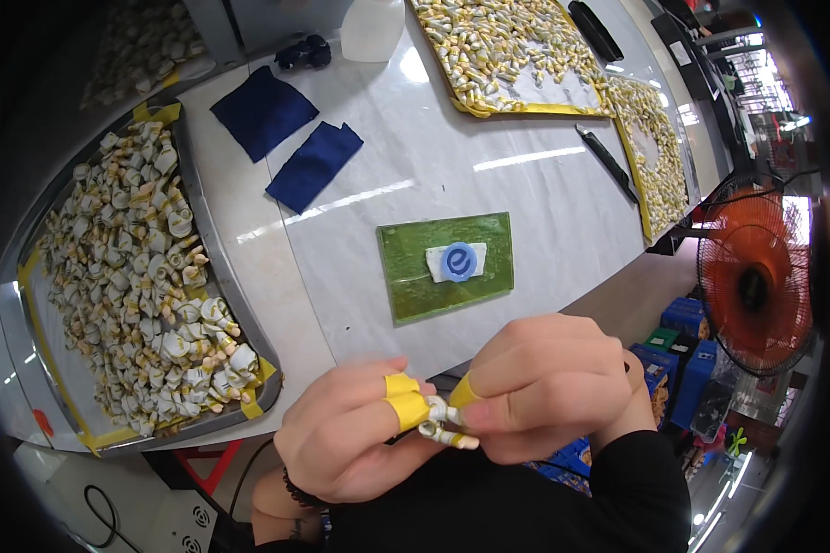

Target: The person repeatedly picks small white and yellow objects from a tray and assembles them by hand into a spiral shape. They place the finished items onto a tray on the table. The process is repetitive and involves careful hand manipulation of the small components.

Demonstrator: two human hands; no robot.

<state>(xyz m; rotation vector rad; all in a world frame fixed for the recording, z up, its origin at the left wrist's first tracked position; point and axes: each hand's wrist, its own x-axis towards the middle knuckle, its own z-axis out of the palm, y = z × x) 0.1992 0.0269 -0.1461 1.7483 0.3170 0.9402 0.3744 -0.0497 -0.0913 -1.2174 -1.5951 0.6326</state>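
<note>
Near the table's front edge my two hands meet around a small white figurine piece [441,422] with yellow bands and a peach-coloured tip. My left hand [355,429], with yellow tape wrapped on its fingers, is closed on the piece from the left. From the right, my right hand [549,392] pinches it between thumb and forefinger; yellow tape shows on a finger there too. Beyond the hands lies a green rectangular slab [408,286]. On it sits a white block [433,267] with a light-blue disc [458,262] bearing a dark curl.
A large tray [214,263] of similar white pieces stands at left. Two trays, one [526,112] at the back and one [634,175] at right, hold small yellow-and-white pieces. Dark blue cloths [266,112], a black-handled cutter [609,164] and an orange fan [754,276] are also around.
</note>
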